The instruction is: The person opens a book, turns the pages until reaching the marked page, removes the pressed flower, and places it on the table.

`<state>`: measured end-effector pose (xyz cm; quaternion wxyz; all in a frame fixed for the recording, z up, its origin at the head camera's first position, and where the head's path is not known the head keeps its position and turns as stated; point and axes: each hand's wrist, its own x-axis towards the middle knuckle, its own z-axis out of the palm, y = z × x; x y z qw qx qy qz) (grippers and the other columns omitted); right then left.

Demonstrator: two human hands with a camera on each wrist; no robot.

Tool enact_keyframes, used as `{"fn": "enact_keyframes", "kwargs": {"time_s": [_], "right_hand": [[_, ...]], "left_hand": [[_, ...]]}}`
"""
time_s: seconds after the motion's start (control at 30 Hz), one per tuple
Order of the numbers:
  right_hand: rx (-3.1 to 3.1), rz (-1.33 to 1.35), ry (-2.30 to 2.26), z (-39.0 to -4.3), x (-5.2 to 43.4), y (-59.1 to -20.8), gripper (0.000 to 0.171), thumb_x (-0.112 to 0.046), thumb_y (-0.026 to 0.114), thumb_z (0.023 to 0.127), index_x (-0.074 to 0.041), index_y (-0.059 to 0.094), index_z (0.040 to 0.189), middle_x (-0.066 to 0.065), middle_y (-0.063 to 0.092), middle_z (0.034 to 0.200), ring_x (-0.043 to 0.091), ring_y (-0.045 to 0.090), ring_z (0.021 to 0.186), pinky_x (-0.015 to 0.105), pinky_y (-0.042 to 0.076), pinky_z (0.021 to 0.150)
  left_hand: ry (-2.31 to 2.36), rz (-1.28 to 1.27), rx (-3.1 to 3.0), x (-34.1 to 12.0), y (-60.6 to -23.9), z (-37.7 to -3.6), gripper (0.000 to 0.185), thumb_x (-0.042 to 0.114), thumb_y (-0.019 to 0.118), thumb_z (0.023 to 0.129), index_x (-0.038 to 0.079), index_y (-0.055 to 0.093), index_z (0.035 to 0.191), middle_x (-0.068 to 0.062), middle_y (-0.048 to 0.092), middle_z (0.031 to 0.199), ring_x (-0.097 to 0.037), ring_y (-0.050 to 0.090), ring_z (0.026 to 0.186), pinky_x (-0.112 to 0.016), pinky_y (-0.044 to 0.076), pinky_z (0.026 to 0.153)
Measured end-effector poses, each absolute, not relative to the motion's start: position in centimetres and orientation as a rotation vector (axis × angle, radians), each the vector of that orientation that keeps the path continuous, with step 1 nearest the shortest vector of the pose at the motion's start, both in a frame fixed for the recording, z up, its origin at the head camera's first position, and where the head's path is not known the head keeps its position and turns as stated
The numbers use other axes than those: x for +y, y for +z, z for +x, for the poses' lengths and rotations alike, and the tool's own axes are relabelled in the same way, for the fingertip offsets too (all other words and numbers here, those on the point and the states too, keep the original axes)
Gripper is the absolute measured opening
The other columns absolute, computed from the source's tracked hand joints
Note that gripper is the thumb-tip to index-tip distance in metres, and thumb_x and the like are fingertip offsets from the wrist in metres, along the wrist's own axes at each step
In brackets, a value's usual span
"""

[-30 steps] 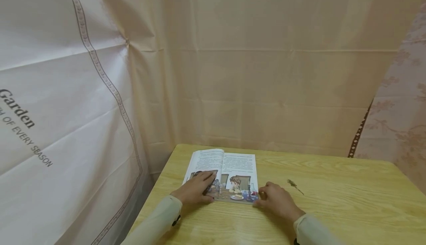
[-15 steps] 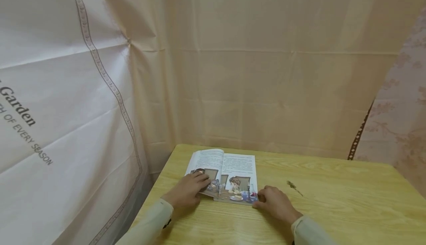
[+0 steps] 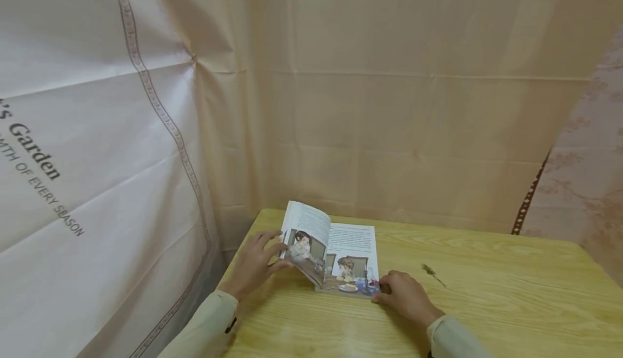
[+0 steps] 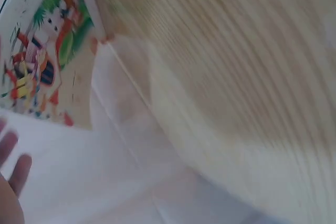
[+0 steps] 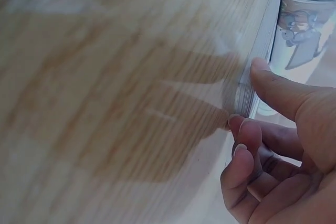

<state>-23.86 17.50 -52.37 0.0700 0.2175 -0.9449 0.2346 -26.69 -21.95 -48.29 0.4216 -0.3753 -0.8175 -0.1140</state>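
Head view, book (image 3: 351, 258) between left hand (image 3: 255, 263), right hand (image 3: 406, 296)

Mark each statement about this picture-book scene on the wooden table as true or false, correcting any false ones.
1. The illustrated picture book lies open on the light wooden table. True.
2. The left hand lifts the book's left pages. True.
3. The right hand rests far from the book. False: its thumb touches the book's near right corner.
4. The small dried sprig lies on the book. False: it lies on the table, right of it.

wooden table (image 3: 486, 304), open picture book (image 3: 351, 250), dried sprig (image 3: 430, 272)
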Motion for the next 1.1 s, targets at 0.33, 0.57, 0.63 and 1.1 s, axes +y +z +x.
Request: {"fn": "enact_keyframes", "kwargs": {"time_s": [0.33,0.57,0.63,1.1], "right_hand": [[-2.816,0.695,0.731,-23.8,17.1,-52.4,0.051,-0.032,0.086,0.082,-0.019,0.041,0.063,-0.008,0.033,0.065,0.004,0.029,0.059,0.024,0.023,0.056],[-2.834,0.667,0.736,-23.7,16.3,-52.4,0.039,-0.031,0.088,0.081,-0.015,0.056,0.065,-0.007,0.038,0.065,0.006,0.032,0.058,0.025,0.026,0.054],[-2.843,0.654,0.741,-23.6,16.1,-52.5,0.03,-0.031,0.088,0.08,-0.014,0.066,0.071,-0.007,0.042,0.067,0.007,0.035,0.06,0.025,0.028,0.054],[-2.9,0.672,0.675,-23.5,16.1,-52.3,0.027,-0.034,0.088,0.081,-0.012,0.075,0.09,-0.006,0.047,0.071,0.01,0.041,0.063,0.026,0.031,0.055]], "left_hand": [[-0.751,-0.768,-2.524,-15.3,-48.5,-25.9,0.094,0.058,0.076,0.085,0.012,0.037,0.158,-0.014,0.037,0.16,-0.034,0.042,0.143,-0.052,0.045,0.108],[-0.193,-1.097,-2.722,-12.3,-49.9,-25.9,0.067,0.054,0.063,0.098,0.008,0.057,0.145,-0.011,0.054,0.149,-0.028,0.051,0.138,-0.041,0.046,0.108],[-0.071,-1.146,-2.777,-12.0,-50.4,-25.9,0.061,0.053,0.062,0.099,0.01,0.061,0.142,-0.008,0.057,0.146,-0.026,0.053,0.136,-0.038,0.046,0.108],[0.084,-1.252,-2.835,-11.7,-50.7,-25.8,0.057,0.049,0.058,0.102,0.011,0.059,0.145,-0.007,0.055,0.149,-0.029,0.05,0.139,-0.037,0.046,0.108]]}}
